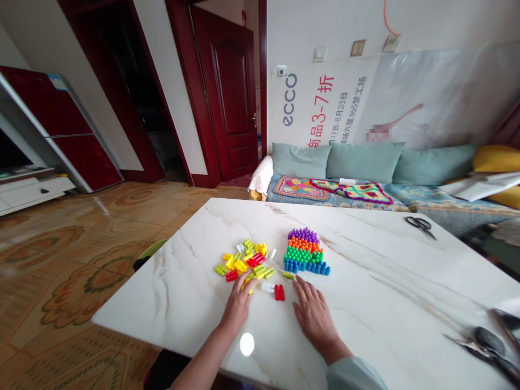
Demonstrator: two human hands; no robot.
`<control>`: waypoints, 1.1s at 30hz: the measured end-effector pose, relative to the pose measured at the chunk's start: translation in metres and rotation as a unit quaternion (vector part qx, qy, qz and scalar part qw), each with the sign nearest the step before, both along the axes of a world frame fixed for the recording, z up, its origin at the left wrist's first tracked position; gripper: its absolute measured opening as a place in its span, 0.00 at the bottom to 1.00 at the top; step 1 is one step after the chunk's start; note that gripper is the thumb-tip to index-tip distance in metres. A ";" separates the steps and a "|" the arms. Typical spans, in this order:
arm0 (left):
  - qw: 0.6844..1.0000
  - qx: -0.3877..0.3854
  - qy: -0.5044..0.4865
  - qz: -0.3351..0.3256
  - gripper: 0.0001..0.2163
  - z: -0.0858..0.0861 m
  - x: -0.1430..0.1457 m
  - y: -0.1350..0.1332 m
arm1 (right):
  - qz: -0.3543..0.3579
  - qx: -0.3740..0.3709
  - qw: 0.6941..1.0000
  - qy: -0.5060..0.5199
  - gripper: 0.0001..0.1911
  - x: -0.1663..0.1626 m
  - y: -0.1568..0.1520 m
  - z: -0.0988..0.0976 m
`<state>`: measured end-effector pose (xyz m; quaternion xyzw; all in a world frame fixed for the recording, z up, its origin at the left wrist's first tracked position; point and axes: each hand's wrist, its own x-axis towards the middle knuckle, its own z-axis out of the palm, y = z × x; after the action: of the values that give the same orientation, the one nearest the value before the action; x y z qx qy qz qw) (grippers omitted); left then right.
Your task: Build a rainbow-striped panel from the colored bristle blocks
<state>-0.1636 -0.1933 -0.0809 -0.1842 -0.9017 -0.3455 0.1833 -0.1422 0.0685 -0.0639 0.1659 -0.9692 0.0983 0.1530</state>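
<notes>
My left hand (239, 300) rests low on the table, with its thumb and fingers curled round a yellow plastic cap (246, 287) that shows between them. Beyond it lies a loose pile of small tube-shaped caps: yellow caps (240, 266), red caps (256, 260), lime-green caps (248, 247) and a few white ones. Flat on the tabletop, fingers apart, is my right hand (312, 313); its index fingertip is at a lime-green cap (288, 275). Two red caps (279, 292) lie side by side between my hands, next to clear-white caps (267, 287).
Past my right hand sits a block of caps (304, 251) in purple, orange, green and blue bands. Black scissors (421, 225) lie at the far right of the white marble-patterned table (365, 325). Another pair of scissors (475, 346) is near right. A sofa (422, 197) stands behind.
</notes>
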 end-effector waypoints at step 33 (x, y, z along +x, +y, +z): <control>0.997 0.065 0.006 0.048 0.19 0.009 -0.001 -0.003 | 0.096 0.001 0.990 -0.099 0.29 0.000 0.002 0.013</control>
<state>-0.1645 -0.1962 -0.0724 -0.1307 -0.8840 -0.3929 0.2167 -0.1423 0.0706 -0.0509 0.2475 -0.9594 0.1271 0.0461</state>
